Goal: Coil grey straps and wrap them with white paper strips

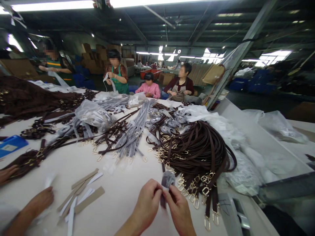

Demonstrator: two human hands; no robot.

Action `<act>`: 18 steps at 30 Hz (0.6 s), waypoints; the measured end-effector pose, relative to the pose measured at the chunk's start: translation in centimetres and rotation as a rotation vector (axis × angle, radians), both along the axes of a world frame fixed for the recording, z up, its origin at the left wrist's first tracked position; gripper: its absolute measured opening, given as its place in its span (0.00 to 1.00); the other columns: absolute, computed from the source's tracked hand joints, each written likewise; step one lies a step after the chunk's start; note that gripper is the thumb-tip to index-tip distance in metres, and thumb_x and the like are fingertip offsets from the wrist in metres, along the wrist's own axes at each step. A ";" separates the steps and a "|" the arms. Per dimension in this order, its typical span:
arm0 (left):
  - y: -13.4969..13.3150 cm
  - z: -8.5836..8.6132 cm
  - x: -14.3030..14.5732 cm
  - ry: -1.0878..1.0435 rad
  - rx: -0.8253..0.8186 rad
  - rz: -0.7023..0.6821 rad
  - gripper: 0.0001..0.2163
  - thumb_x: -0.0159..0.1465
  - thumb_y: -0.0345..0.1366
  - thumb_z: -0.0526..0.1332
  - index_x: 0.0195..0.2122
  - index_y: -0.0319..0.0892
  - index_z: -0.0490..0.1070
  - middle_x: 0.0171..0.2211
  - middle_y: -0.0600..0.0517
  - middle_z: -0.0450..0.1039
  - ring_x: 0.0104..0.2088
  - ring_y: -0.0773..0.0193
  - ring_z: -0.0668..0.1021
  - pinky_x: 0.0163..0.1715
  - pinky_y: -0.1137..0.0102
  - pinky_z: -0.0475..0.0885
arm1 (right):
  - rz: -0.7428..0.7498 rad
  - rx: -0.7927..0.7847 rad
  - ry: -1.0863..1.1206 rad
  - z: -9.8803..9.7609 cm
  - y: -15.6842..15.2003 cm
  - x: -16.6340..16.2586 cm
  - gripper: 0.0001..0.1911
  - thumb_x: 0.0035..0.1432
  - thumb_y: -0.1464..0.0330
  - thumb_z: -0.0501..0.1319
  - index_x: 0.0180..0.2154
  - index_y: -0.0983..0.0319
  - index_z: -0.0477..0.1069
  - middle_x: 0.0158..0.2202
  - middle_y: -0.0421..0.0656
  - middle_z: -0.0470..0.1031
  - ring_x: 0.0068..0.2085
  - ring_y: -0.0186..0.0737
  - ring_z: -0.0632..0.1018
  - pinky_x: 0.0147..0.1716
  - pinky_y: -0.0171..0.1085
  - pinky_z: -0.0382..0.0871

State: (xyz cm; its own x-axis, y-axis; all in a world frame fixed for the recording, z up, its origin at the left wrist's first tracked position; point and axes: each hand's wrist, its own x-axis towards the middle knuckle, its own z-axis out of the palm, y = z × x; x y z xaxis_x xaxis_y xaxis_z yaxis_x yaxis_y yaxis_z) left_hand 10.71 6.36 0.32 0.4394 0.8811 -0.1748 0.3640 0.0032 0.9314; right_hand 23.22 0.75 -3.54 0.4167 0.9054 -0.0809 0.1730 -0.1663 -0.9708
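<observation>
Left grip: your left hand (147, 200) pinches the grey wrapped strap end (167, 180) from its left.
Right grip: your right hand (179, 206) pinches the same piece, fingers touching it.
Strap end: just left of the brown strap pile (199, 147), above the worktop (118, 193).

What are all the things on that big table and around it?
Brown straps: a big pile, dark brown with gold clips, right of middle.
Grey straps: a bundle, grey, table centre.
Plastic bag: one, clear, left of centre.
Card strips: several, tan and white, near left.
Blue box: one, blue, far left edge.
White wrapping: a heap, white, right edge.
Table: one, cream.
People: four seated at the far side, more beyond.
Co-worker's hand: one, lower left.
Wrapped strap: one, grey cover, pinched between both hands.
Left hand: fingers on wrapped strap.
Right hand: fingers on wrapped strap.
</observation>
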 end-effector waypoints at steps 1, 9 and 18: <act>-0.3 0.0 -0.1 0.013 0.037 -0.017 0.06 0.60 0.32 0.51 0.30 0.41 0.67 0.32 0.48 0.71 0.36 0.59 0.72 0.38 0.66 0.66 | -0.002 -0.008 -0.015 0.0 0.0 -0.1 0.23 0.55 0.48 0.60 0.26 0.61 0.68 0.24 0.37 0.65 0.30 0.39 0.67 0.30 0.34 0.62; -0.8 1.0 -0.5 -0.034 0.134 -0.109 0.10 0.62 0.32 0.49 0.27 0.42 0.67 0.33 0.48 0.68 0.35 0.61 0.72 0.37 0.67 0.66 | 0.151 -0.053 0.203 0.3 -0.7 -0.1 0.25 0.58 0.44 0.55 0.34 0.60 0.71 0.29 0.39 0.66 0.34 0.41 0.68 0.35 0.36 0.64; 0.2 0.3 -0.5 -0.485 -0.343 -0.012 0.06 0.52 0.29 0.53 0.32 0.43 0.60 0.24 0.58 0.67 0.27 0.67 0.73 0.31 0.70 0.65 | 0.164 0.014 0.453 0.0 -0.9 0.2 0.22 0.62 0.49 0.55 0.31 0.60 0.71 0.27 0.38 0.66 0.30 0.38 0.63 0.31 0.34 0.60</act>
